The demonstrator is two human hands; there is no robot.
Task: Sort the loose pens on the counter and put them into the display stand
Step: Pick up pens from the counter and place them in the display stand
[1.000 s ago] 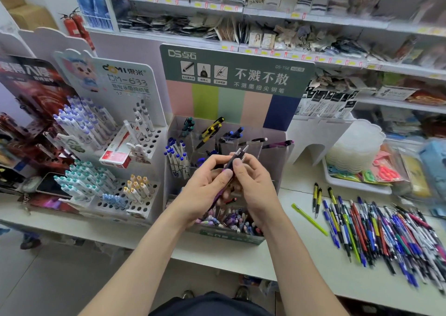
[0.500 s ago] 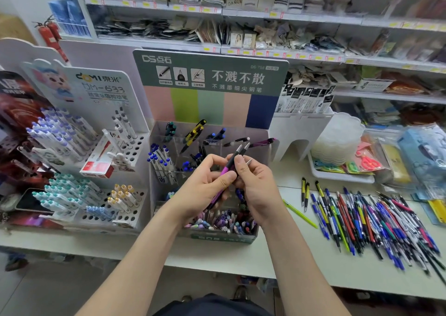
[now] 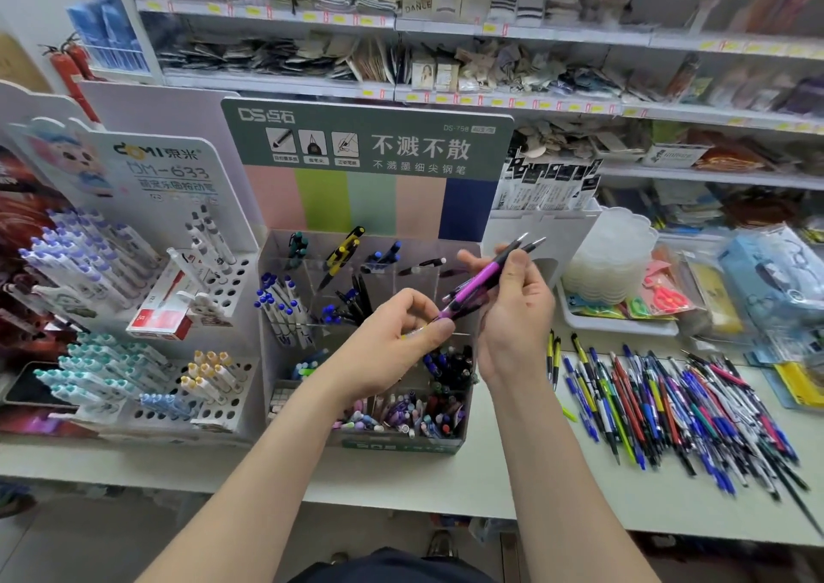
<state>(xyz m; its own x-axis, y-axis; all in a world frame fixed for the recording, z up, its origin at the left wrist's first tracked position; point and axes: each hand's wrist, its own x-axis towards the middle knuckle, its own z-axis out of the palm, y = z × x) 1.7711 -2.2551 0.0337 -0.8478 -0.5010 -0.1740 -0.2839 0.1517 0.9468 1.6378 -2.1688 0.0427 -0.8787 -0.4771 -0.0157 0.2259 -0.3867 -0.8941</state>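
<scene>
Both hands are up in front of the display stand, over its middle compartments. The left hand has curled fingers, with thumb and forefinger pinching the near end of a purple pen. The right hand pinches the same pen higher up between thumb and fingers, along with a black pen lying against it. Both pens tilt with their tips pointing up and far-right, and they're held in the air, not in any slot.

The loose pens lie in a spread pile on the counter, right of the stand and well apart from the hands. They're mixed blue, red, black, green and yellow. The stand's compartments hold pens sorted by colour: blue-capped, black, yellow, and purple ones in the near row. A white stand of white pens sits to the left.
</scene>
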